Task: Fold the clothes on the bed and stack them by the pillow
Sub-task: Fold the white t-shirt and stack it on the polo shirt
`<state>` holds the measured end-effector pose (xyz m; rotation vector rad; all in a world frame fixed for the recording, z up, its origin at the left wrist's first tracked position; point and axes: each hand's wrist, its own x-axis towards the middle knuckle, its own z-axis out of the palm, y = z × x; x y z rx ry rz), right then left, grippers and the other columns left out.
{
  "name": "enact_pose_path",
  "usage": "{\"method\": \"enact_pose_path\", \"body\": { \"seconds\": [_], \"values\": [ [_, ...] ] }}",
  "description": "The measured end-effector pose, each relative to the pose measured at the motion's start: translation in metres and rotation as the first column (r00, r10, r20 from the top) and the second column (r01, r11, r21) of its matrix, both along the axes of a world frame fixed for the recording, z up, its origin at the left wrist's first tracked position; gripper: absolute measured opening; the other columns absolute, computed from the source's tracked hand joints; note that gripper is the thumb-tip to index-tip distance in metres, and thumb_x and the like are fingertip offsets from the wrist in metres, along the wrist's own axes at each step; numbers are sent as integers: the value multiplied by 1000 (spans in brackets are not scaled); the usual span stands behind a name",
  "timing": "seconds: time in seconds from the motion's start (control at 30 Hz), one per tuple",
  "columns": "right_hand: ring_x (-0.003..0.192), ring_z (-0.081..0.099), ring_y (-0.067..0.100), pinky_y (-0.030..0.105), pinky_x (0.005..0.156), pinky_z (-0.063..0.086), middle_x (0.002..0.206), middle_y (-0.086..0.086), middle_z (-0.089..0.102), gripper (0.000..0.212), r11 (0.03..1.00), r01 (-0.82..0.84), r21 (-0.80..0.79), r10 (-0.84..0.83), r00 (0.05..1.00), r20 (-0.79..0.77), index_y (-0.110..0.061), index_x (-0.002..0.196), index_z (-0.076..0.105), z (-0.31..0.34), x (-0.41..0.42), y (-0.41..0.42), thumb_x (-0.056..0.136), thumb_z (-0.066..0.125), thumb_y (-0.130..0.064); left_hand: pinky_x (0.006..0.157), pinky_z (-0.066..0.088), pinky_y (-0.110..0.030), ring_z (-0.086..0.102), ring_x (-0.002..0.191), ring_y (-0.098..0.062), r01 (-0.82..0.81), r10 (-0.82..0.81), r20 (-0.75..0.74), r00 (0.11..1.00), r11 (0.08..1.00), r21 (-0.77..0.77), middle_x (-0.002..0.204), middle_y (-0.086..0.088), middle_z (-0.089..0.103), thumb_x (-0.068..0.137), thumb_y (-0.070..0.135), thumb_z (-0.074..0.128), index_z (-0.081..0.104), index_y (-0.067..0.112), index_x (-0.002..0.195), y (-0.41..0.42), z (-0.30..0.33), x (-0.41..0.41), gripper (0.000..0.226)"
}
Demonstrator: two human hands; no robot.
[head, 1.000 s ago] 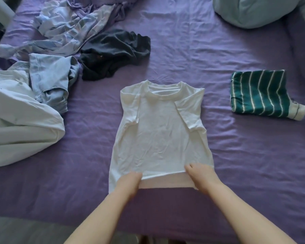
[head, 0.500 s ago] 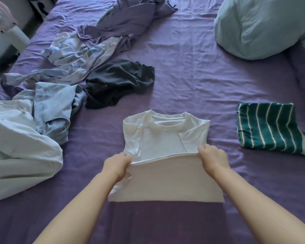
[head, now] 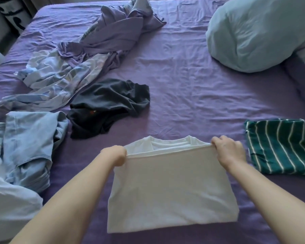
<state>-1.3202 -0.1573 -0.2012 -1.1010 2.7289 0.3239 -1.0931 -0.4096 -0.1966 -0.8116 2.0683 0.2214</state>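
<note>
Two hands are on the white cotton t-shirt (head: 171, 189) at bottom centre of the frame, which lies on the purple bedsheet (head: 192, 88). The left hand (head: 115, 154) pinches the left end of the raised hem, fingers curled round the cloth, and the right hand (head: 230, 152) grips the right end the same way. That hem is carried up nearly to the collar, so the shirt is about folded in half.

Looks thin, light and floppy, so it'll sag in the middle unless both corners stay pulled taut; the corners are the spot to hold.

Just right of it sits a folded green top with white stripes (head: 280, 147). Left edge has crumpled pale blue clothes (head: 30, 140), and a dark rumpled garment (head: 109, 104) lies further up in the middle-left. Beyond that, a lilac and blue tangle (head: 95, 55). The pale blue pillow (head: 259, 32) is upper right, well apart from the shirt.
</note>
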Motion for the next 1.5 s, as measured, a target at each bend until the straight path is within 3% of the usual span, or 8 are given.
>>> {"method": "enact_pose_path", "body": {
  "seconds": [0.23,0.47,0.63,0.8,0.93,1.03,1.13,1.5],
  "values": [
    [103,56,22,31,73,34,103,1,56,22,998,32,46,-31,999,-38,-24,106,54,-19,-16,-17,90,45,-12,54,33,-25,56,79,-25,348,-363,-86,928,925,-154,82,5,54,80,2,47,65,16,100,-23,-13,-33,30],
    [102,55,23,31,73,33,102,1,55,23,995,45,86,-40,997,-62,-21,106,52,-32,-20,-21,89,45,-9,61,48,-26,59,71,-22,-132,154,-138,978,978,159,81,-4,66,75,7,48,67,15,81,-52,-23,-43,22],
    [101,55,27,32,72,32,103,5,57,25,996,71,55,-66,994,-85,-17,105,53,-34,-19,-29,86,44,-4,67,41,-26,58,82,-20,-244,228,-190,955,968,-63,83,4,59,77,11,49,61,19,84,-40,-24,-52,16],
    [98,57,28,33,71,33,102,7,58,22,995,85,49,-80,992,-94,-15,103,55,-40,-22,-28,87,45,-2,61,34,-22,57,83,-20,-71,44,-105,994,959,-274,81,5,56,77,2,52,52,21,77,-29,-23,-55,19],
    [71,61,34,40,64,44,76,14,61,19,990,14,-138,-33,989,-142,-7,79,61,-52,-24,-27,68,64,8,92,36,-38,53,109,-26,177,-210,-28,977,881,-438,116,-2,60,86,9,49,58,21,109,-23,-25,-49,28],
    [94,61,34,49,85,44,99,16,66,31,931,-146,-334,70,971,-229,-9,95,65,-61,-9,-28,72,45,-3,90,46,-49,57,90,-31,111,-435,-367,822,756,-645,93,-9,62,78,8,48,65,15,93,2,-36,-46,25],
    [122,48,28,51,100,27,127,12,60,41,918,-215,-334,194,976,-96,-18,117,55,-77,36,-28,77,47,-17,94,44,-55,61,108,-34,89,-373,-648,664,900,-427,110,-12,68,76,15,42,71,16,104,64,-61,-40,41],
    [146,-1,24,63,106,9,158,5,12,62,956,-240,-169,258,962,93,-35,142,30,-123,55,-26,92,8,-65,103,16,-71,25,141,-36,-14,-141,-612,778,970,-241,152,-13,32,87,73,15,38,25,143,94,-124,-19,78]
  ]
}}
